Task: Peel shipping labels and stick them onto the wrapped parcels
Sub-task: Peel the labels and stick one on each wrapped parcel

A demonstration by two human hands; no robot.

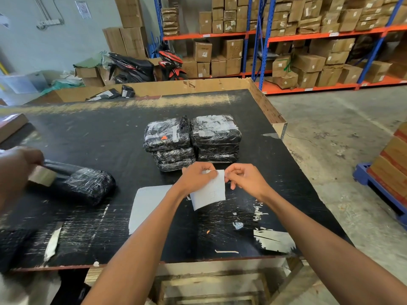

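Observation:
I hold a white shipping label [209, 192] upright above the black table [99, 133]. My left hand [197, 175] pinches its top left part. At the top right corner, my right hand [244, 176] pinches the edge. Just beyond my hands stand two stacks of black wrapped parcels [191, 139], side by side, with white labels on the top ones. A pale sheet [149, 203] lies flat on the table under my left forearm.
At the left, another person's hand [15, 170] holds a roll of clear tape [43, 176] against a black wrapped parcel [81, 183]. Paper scraps [273, 239] lie near the front edge. A cardboard bin [154, 88] with parcels stands behind the table. Shelves of boxes fill the back.

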